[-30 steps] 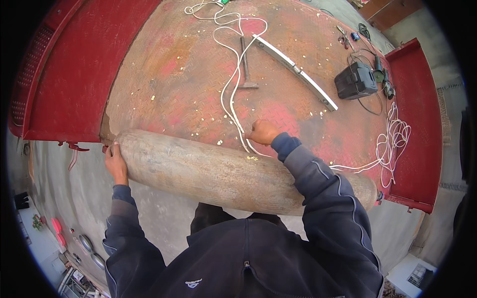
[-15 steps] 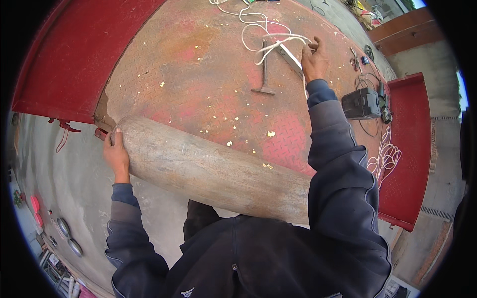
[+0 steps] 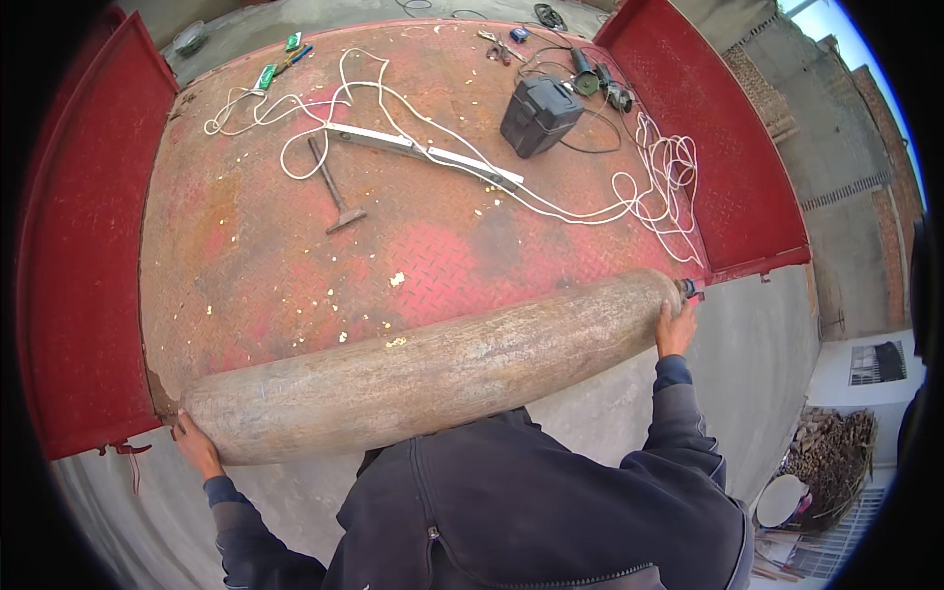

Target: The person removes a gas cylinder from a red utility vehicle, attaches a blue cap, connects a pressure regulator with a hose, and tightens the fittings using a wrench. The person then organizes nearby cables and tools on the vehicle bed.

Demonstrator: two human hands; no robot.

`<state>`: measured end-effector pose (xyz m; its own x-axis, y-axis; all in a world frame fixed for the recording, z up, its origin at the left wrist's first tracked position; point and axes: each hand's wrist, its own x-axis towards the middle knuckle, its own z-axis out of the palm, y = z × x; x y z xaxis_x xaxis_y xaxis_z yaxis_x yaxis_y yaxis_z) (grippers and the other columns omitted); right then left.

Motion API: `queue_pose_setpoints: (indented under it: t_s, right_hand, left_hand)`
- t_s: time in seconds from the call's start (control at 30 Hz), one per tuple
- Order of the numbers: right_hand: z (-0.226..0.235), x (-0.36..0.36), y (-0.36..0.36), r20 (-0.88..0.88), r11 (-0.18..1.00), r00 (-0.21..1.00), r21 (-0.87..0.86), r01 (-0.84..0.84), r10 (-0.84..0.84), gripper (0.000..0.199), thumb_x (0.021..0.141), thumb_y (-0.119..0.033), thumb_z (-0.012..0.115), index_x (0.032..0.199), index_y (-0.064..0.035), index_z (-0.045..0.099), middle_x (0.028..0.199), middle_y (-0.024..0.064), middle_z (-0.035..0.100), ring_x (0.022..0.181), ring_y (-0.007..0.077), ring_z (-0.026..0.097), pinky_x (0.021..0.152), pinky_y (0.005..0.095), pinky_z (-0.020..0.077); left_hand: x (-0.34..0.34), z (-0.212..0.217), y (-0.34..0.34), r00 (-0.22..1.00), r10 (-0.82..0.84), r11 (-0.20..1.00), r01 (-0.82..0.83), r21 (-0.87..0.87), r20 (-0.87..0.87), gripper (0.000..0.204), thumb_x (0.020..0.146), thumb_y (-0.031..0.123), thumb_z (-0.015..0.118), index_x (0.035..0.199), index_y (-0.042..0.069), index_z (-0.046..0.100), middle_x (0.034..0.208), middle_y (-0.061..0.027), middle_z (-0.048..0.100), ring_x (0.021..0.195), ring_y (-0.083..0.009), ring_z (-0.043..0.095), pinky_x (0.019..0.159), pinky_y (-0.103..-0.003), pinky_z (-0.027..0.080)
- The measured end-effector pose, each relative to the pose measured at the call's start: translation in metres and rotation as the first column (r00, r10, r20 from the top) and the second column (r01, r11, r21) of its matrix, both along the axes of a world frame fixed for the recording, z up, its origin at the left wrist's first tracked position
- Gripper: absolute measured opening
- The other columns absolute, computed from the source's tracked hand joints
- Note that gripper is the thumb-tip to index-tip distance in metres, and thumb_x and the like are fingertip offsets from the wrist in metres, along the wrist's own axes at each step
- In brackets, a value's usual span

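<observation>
A long, worn gas cylinder [image 3: 442, 369] with rusty grey-brown paint lies across the near edge of the red metal truck bed [image 3: 433, 265], close against my body. My left hand [image 3: 197, 447] grips its flat base end at the left. At the other end, my right hand [image 3: 676, 329] is closed on the rounded shoulder, just below the small dark valve [image 3: 690, 289]. The undersides of both grips are hidden. White cable [image 3: 393, 106] runs loosely over the bed and across a silver spirit level [image 3: 423, 149]. A hammer [image 3: 336, 192] lies beside the level.
Red side walls [image 3: 93, 236] bound the bed at left and right. A black case [image 3: 541, 116] stands toward the far right, with an angle grinder [image 3: 584, 79] behind it. Coiled white cable [image 3: 664, 167] lies by the right wall. Pliers [image 3: 500, 47] rest near the far edge.
My right hand has let go of the white cable and come down onto the cylinder's valve end. The cable now lies on the bed. My view has swung to the right.
</observation>
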<state>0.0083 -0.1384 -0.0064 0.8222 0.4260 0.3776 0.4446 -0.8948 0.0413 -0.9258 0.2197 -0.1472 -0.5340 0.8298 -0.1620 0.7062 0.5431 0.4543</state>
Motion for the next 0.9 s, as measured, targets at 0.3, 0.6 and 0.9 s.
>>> queue_pose_setpoints:
  t_s: [0.3, 0.6, 0.9]
  right_hand:
    - [-0.083, 0.141, -0.075, -0.754, 0.509, 0.653, 0.593, 0.624, 0.078, 0.085, 0.103, -0.061, 0.063, 0.155, 0.0052, 0.056, 0.152, 0.0241, 0.063, 0.134, 0.0338, 0.064, 0.115, 0.0431, 0.0474]
    - [-0.079, 0.168, -0.082, -0.809, 0.431, 0.336, 0.553, 0.713, 0.482, 0.058, 0.114, -0.047, 0.048, 0.151, -0.0048, 0.060, 0.143, 0.0182, 0.072, 0.128, 0.0322, 0.071, 0.111, 0.0453, 0.0556]
    - [-0.062, 0.196, -0.020, -0.872, 0.565, 0.371, 0.489, 0.664, 0.320, 0.050, 0.108, -0.044, 0.062, 0.143, -0.0077, 0.064, 0.132, 0.0130, 0.073, 0.116, 0.0267, 0.073, 0.100, 0.0412, 0.0579]
  left_hand:
    - [-0.025, -0.010, 0.021, 0.996, -0.068, 0.996, 0.065, -0.060, -0.053, 0.084, 0.109, 0.066, 0.047, 0.142, -0.009, 0.068, 0.139, -0.0310, 0.071, 0.130, -0.0469, 0.065, 0.113, -0.049, 0.047]
    - [-0.007, 0.001, 0.033, 0.992, -0.068, 0.997, 0.065, -0.036, -0.108, 0.076, 0.107, 0.061, 0.053, 0.137, -0.007, 0.072, 0.130, -0.0330, 0.074, 0.122, -0.0470, 0.069, 0.108, -0.048, 0.049]
    - [0.017, 0.023, 0.088, 0.997, 0.010, 0.984, 0.004, -0.176, 0.073, 0.087, 0.098, 0.062, 0.071, 0.129, -0.019, 0.070, 0.125, -0.0269, 0.077, 0.115, -0.0325, 0.070, 0.105, -0.042, 0.050]
